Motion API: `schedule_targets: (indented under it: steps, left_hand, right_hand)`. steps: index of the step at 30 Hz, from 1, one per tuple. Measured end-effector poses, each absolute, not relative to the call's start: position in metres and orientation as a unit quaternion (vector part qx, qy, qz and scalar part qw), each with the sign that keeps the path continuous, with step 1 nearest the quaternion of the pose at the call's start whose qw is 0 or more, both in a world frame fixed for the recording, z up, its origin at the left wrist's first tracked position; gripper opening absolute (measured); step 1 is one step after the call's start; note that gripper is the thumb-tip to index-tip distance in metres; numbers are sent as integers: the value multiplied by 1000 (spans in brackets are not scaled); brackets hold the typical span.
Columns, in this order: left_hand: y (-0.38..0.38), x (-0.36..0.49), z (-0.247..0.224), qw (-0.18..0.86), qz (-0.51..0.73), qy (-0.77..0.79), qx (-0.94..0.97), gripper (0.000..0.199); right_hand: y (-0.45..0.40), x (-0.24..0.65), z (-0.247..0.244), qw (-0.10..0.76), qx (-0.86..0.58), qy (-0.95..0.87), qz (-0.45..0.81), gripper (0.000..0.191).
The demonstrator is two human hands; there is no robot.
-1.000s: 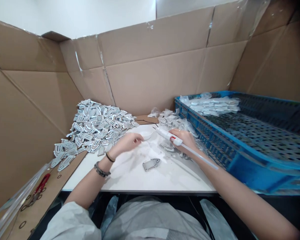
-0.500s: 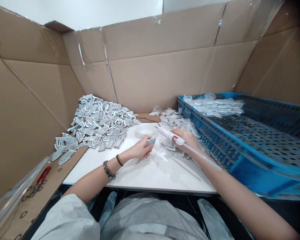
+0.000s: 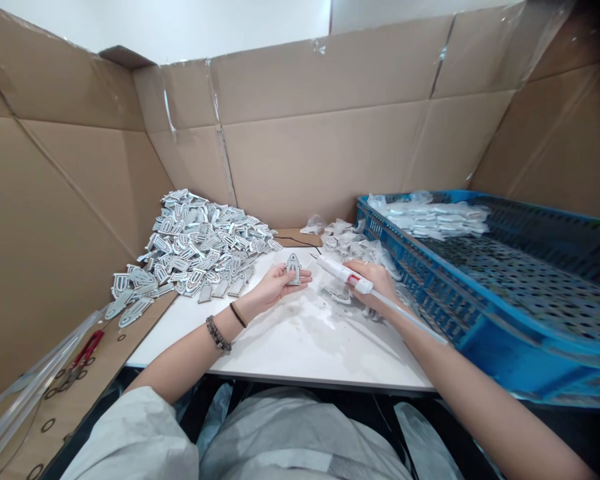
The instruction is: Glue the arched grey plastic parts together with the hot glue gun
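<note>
My left hand (image 3: pixel 275 285) holds a flat grey arch-shaped piece (image 3: pixel 293 269) upright over the table, the thumb on its front and the fingers behind it. In my right hand (image 3: pixel 376 283) is a white hot glue gun (image 3: pixel 341 272) with a red part showing on its side. Its nozzle points left toward the grey piece, a short gap away. A clear glue stick (image 3: pixel 409 316) sticks out of the gun's back end along my forearm. Beneath my right hand, several similar pieces (image 3: pixel 337 293) lie on the white table (image 3: pixel 280 340).
A large heap of grey pieces (image 3: pixel 205 247) covers the back left. Plastic-wrapped pieces (image 3: pixel 347 240) lie beside a blue crate (image 3: pixel 480 327), which holds more wrapped ones (image 3: pixel 435 219). Red-handled pliers (image 3: pixel 86 350) and clear glue sticks (image 3: pixel 35 387) rest at the left. Cardboard walls (image 3: pixel 320 153) surround the table.
My left hand has turned and opened its fingers out, bringing the grey piece from tilted to upright, facing me. The glue gun has stayed nearly in place.
</note>
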State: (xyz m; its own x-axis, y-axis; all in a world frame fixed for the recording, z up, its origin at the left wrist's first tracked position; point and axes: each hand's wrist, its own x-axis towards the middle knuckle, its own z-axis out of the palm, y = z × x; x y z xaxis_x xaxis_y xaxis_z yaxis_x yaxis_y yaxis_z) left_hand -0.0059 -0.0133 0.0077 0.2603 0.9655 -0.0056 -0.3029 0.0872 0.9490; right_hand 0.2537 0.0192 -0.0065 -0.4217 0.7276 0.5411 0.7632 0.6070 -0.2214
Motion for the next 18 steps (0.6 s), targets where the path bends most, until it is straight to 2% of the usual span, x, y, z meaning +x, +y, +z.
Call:
schedule_targets:
  steps: [5,10,14,18]
  left_hand:
    - [-13,-3,3,594,518,400,468,18]
    - [-16,-4,3,533,494,447,521,34]
    - [-19,0,6,535,503,441,515,35]
    - [-21,3,6,546,516,425,505,36]
  right_hand:
    - [23,256,-11,345,-372,-862,2,27]
    - [21,253,-12,316,-368,-874,12,24]
    - [19,250,-11,286,-381,-879,4,20]
    - [19,250,-10,292,-373,-881,6,16]
